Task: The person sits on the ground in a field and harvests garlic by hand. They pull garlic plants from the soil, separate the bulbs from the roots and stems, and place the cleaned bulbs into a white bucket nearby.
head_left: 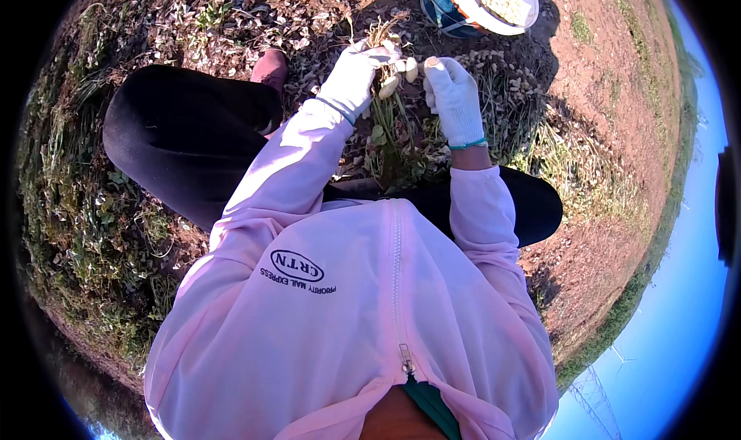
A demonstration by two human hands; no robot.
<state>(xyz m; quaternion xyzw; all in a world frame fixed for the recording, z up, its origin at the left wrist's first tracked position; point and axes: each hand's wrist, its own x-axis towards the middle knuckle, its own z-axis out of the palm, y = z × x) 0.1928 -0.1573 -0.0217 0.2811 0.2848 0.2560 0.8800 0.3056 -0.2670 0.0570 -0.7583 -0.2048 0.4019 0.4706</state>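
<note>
My left hand (362, 72), in a white knit glove, grips the root end of a peanut plant (382, 33). Pale peanut pods (389, 87) hang from the roots beside its fingers, above green stems. Just right of these pods is my right hand (454, 95), also gloved, with thumb and fingers drawn together. A brownish spot shows at its fingertip; whether that is a pod or the glove's tip cannot be told. Beyond the hands stands a bucket (451, 11) of pale peanut pods.
Pulled peanut plants with pods (503, 81) lie right of my right hand, near the bucket. My bent legs in dark trousers (185, 133) flank the work area. Dry leaves cover the soil ahead, and more uprooted greenery (110, 208) is heaped at left.
</note>
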